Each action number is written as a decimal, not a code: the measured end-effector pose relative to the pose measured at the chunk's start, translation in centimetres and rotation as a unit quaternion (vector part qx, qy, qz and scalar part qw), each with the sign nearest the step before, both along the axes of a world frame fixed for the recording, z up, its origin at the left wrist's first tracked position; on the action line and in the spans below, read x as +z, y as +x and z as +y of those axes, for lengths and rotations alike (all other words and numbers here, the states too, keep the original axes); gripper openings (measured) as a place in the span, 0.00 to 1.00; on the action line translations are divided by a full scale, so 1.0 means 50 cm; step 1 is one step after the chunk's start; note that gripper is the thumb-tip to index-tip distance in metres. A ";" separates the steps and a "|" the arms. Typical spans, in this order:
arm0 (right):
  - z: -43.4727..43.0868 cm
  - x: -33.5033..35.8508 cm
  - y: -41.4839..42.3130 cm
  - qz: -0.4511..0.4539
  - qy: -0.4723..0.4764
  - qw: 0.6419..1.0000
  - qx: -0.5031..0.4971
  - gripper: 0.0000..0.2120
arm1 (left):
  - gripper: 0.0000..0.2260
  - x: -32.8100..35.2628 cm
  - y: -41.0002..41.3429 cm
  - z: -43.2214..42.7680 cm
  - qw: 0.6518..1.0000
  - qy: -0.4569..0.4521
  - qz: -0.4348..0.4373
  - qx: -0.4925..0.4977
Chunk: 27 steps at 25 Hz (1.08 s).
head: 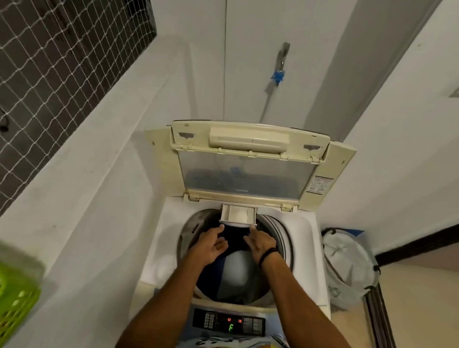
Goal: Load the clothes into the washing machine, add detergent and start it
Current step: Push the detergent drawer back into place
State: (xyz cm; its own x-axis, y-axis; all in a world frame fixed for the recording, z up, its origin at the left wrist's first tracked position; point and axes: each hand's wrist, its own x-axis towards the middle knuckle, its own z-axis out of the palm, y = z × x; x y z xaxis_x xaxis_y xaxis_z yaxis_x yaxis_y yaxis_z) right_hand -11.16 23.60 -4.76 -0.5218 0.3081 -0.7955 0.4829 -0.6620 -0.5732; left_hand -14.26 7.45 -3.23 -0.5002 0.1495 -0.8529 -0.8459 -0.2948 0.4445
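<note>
Left hand (212, 245) and right hand (259, 243), both loosely outstretched, apparently touching detergent drawer (238, 215), drum (273, 231) holding clothes (234, 271)

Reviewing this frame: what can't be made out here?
Head view only:
1. Detergent drawer: whether it holds detergent; its white inside is too small and washed out.
2. Clothes: partly hidden under the left hand, right hand and forearms.
3. Control panel: button labels too small, red digits blurred.
4. Green basket: blurred and cut off by the left edge.
</note>
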 end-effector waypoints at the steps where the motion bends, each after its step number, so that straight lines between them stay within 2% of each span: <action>1: 0.003 -0.016 -0.013 -0.009 -0.002 1.000 -0.004 0.11 | 0.18 -0.009 -0.019 0.005 1.000 0.003 -0.005 0.006; 5: 0.015 -0.088 -0.064 -0.016 -0.034 0.999 -0.025 0.28 | 0.15 -0.040 -0.093 0.021 0.999 0.037 -0.023 0.030; 7: 0.020 -0.124 -0.083 -0.010 -0.042 0.999 -0.032 0.31 | 0.14 -0.055 -0.117 0.026 0.998 0.047 -0.029 0.034; 14: 0.006 -0.097 -0.111 0.004 -0.031 0.998 -0.049 0.24 | 0.10 -0.115 -0.146 0.022 0.998 0.052 -0.033 0.023; 20: 0.012 -0.088 -0.121 -0.009 -0.021 0.998 -0.059 0.25 | 0.12 -0.131 -0.154 0.035 0.999 0.019 -0.017 0.029; 27: 0.016 -0.081 -0.153 -0.015 -0.014 0.997 -0.071 0.17 | 0.13 -0.128 -0.176 0.051 0.999 -0.007 0.001 0.040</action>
State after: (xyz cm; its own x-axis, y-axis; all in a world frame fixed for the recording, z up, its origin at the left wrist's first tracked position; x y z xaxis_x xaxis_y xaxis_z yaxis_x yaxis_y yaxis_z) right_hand -18.80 24.41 -8.82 -0.4503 0.3546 -0.8194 0.3999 -0.7404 -0.5402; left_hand -23.08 10.01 -9.66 -0.5118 0.0975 -0.8535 -0.8192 -0.3545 0.4507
